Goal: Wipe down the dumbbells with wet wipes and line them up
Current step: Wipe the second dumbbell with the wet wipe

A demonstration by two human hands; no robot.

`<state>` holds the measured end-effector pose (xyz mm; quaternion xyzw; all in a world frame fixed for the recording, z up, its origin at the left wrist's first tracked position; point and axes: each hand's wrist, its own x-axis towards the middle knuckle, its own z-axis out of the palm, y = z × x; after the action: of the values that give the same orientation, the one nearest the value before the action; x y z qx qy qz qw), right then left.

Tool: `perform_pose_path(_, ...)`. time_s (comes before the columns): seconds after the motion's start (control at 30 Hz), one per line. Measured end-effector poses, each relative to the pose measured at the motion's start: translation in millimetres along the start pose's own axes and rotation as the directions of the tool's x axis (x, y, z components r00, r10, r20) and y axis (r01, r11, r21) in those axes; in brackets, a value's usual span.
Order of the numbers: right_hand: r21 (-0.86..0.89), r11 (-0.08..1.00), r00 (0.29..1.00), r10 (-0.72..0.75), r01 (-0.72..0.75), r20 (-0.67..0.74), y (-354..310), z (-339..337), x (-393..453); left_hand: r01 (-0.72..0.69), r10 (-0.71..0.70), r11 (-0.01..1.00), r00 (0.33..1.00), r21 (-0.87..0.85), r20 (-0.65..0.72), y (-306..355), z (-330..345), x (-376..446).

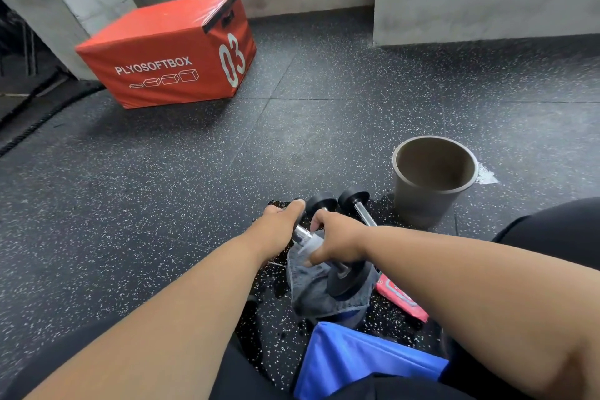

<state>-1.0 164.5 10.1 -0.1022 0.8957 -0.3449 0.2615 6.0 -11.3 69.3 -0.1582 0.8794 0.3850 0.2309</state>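
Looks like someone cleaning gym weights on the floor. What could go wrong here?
The dumbbell in both hands sits tilted with one end on a grey cloth; damp from the wipe, it might slip from the right hand. It could also knock the second dumbbell or bucket.

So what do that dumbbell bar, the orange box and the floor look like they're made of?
Dumbbell bar: shiny metal, probably chrome, given its bright reflections. Orange box: likely padded vinyl, glossy with stitched seams. Floor: probably matte rubber tile, dark with pale flecks.
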Motion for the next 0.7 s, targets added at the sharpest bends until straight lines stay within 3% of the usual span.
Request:
perform_pose_path(0.4,0.139,0.989,0.998,-0.048,0.043,0.033,6,-9,12,-0.028,0.028,0.999,0.999,0.015,-0.016,2,2,1)
perform_pose_path(0.7,0.284,0.955,0.985,0.038,-0.084,0.166,17,-25,5,-0.006,0.006,1.0,1.0,-0.001,0.008,-3,0,2)
